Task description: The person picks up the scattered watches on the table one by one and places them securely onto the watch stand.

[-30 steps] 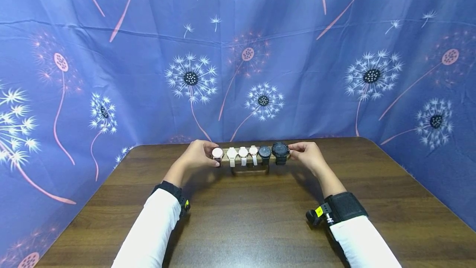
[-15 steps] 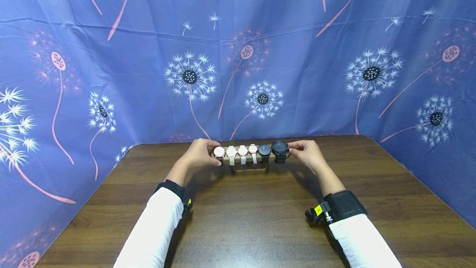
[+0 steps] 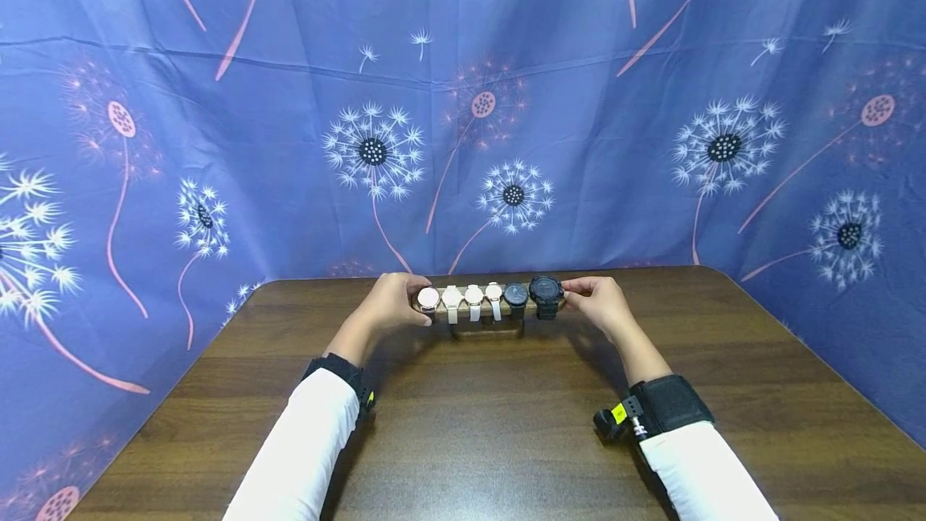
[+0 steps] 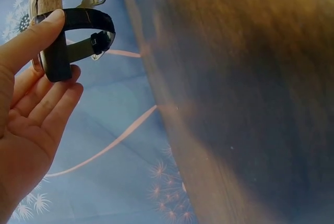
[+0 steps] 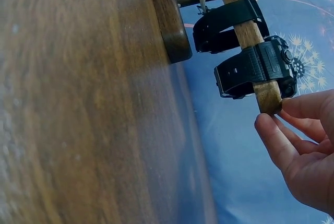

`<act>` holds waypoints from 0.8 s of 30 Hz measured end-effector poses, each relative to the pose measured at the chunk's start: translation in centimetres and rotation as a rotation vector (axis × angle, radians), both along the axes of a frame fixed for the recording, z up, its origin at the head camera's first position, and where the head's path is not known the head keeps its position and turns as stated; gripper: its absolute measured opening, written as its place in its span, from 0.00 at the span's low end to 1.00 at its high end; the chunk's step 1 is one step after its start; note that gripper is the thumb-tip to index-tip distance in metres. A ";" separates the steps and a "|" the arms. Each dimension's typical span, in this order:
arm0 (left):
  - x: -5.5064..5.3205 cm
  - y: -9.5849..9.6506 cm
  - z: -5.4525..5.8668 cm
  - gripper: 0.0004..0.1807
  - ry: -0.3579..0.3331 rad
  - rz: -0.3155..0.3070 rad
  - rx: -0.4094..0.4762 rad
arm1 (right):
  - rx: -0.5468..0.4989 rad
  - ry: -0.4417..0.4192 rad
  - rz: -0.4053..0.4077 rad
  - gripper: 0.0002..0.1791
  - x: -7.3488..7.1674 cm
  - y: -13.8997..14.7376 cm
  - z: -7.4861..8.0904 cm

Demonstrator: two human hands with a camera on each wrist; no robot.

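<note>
Several wristwatches hang in a row on the horizontal wooden bar of a watch stand [image 5: 270,98]. At the bar's left end, my left hand [image 3: 389,301] pinches a wristwatch with a dark strap [image 4: 86,19]; its thumb lies on the strap and its other fingers are on the face side. My right hand [image 3: 599,304] grips the bar's right tip between thumb and fingers, beside a chunky black watch [image 3: 546,291]. Between them hang a cream-strapped watch [image 3: 452,298], two white-strapped watches [image 3: 473,296] and a slimmer black watch [image 3: 516,296].
The stand's wooden base [image 3: 487,329] rests on the brown wooden table [image 3: 477,416], near its back edge. Behind the table hangs a blue cloth [image 3: 593,143] with dandelion prints. Both wrists wear black straps with small cameras.
The dark-strapped watch at the left end has slid slightly right along the bar with my left hand, nearer the cream-strapped one. My right hand stays at the bar's right tip.
</note>
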State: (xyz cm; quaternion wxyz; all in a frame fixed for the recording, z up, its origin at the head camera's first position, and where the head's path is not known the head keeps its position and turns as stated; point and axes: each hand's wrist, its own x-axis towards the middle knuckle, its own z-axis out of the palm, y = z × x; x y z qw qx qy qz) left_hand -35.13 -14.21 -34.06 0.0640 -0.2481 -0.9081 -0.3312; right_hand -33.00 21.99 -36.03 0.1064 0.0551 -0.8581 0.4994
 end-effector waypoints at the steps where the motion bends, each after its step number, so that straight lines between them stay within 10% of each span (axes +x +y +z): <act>1: 0.0 0.0 0.0 0.29 0.015 0.002 -0.014 | 0.000 -0.002 -0.001 0.14 0.0 0.0 0.0; 14: 0.7 -0.2 -1.0 0.42 0.102 0.049 -0.102 | 0.051 0.047 -0.026 0.16 0.6 -0.2 -0.2; 24: 5.6 -0.7 0.7 0.35 0.236 0.144 -0.091 | 0.280 0.209 -0.037 0.27 4.2 -1.2 2.0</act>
